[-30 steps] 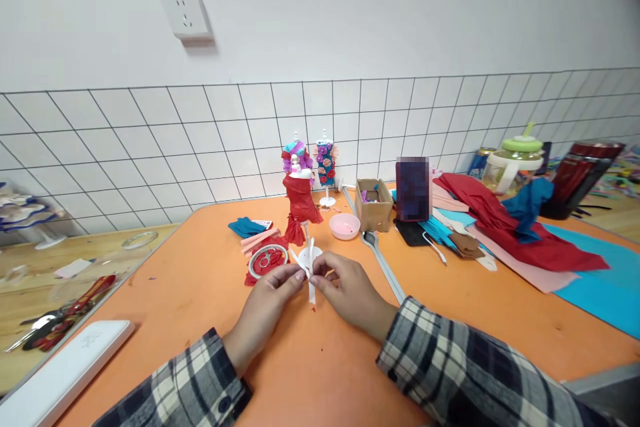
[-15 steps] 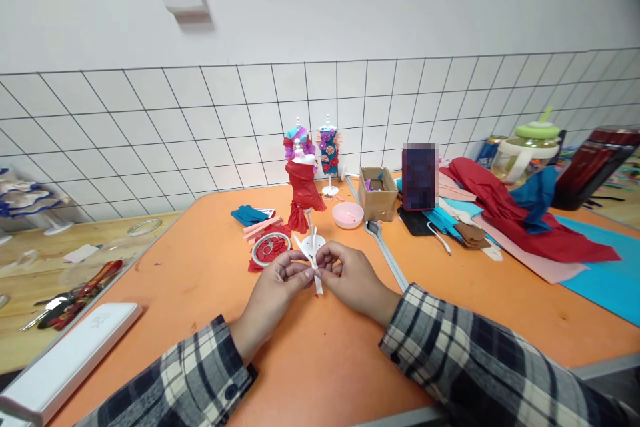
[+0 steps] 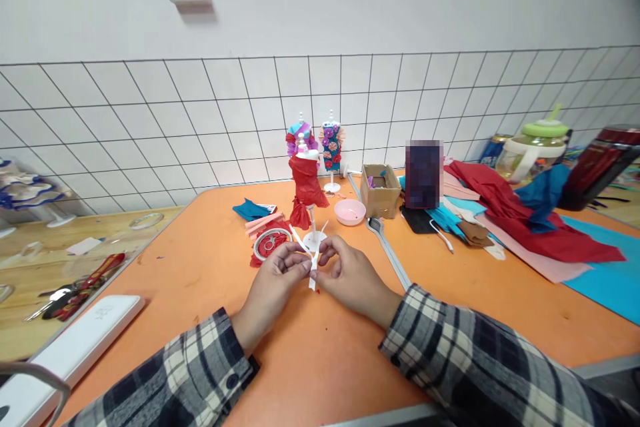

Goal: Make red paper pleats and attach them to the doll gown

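The strip point(image 3: 314, 265) is between left hand point(image 3: 280, 275) and right hand point(image 3: 349, 275), nearer than the front mannequin point(image 3: 305, 181). Right of that stand the bowl point(image 3: 349, 213), then the box point(image 3: 381, 202); far right, the jar point(image 3: 535, 159).

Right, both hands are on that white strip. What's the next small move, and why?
Probably ease the right hand gently away from the left hand, to part the white strip a little more. Both hands pinch it, and its two upper ends spread in a V, while its lower part looks like one piece.
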A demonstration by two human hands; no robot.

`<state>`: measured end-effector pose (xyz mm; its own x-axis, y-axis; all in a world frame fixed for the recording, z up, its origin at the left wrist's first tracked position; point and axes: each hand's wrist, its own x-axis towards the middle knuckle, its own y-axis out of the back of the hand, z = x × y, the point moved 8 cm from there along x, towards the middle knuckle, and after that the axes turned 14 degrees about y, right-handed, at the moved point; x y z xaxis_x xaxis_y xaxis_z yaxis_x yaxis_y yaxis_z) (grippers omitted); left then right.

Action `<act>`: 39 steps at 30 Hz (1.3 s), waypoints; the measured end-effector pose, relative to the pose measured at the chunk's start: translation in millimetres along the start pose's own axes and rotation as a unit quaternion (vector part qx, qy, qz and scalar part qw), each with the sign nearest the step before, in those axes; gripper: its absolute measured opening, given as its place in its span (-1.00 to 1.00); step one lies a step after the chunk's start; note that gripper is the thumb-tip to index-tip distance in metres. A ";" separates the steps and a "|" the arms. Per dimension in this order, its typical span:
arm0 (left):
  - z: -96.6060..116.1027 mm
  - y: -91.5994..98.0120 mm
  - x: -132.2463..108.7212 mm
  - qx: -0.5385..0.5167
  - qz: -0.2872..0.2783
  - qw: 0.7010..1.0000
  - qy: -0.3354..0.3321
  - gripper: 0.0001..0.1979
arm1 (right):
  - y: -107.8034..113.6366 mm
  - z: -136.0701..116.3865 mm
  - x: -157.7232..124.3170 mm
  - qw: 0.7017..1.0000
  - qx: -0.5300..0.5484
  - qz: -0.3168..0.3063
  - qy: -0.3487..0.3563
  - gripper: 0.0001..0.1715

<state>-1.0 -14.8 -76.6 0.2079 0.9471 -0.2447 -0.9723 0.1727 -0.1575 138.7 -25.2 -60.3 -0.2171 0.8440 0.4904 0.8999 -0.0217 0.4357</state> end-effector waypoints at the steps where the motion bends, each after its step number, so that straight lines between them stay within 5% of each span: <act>1: 0.1 0.5 0.4 0.000 0.001 1.000 -0.003 -0.63 | -0.8 0.1 -0.2 1.000 0.007 -0.004 -0.005 -0.65; 9: 1.1 -4.5 0.3 0.039 -0.015 0.999 -0.023 -0.63 | -3.8 9.9 0.5 0.979 0.181 0.031 -0.087 -0.68; 13: 5.3 -2.7 -2.0 0.032 -0.004 0.998 -0.050 -0.67 | 1.4 5.8 4.8 0.985 0.164 0.052 -0.021 -0.89; 19: -0.1 -4.4 -1.3 0.026 -0.025 0.999 -0.025 -0.64 | -5.4 10.2 4.1 0.982 0.184 0.035 -0.027 -0.85; 23: 4.8 -5.6 -2.3 0.065 -0.012 0.997 -0.034 -0.64 | 1.7 3.8 3.6 0.994 0.104 0.042 -0.007 -0.90; 28: 9.5 -7.3 -4.1 0.079 -0.005 0.996 -0.038 -0.60 | 22.5 5.4 5.8 0.998 -0.014 0.064 -0.013 -0.63; 34: 11.3 -5.8 -7.2 0.074 0.011 0.996 -0.052 -0.60 | 3.4 11.9 5.7 0.993 0.107 -0.026 -0.045 -0.76; 39: 12.1 -7.4 -6.4 0.085 0.004 0.995 -0.055 -0.59 | -7.7 10.5 2.2 0.989 0.139 -0.024 -0.043 -0.79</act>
<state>3.6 -18.8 -62.3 0.1959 0.9708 -0.1385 -0.9799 0.1993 0.0111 135.2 -17.6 -70.5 -0.2402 0.8831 0.4030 0.9610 0.1577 0.2271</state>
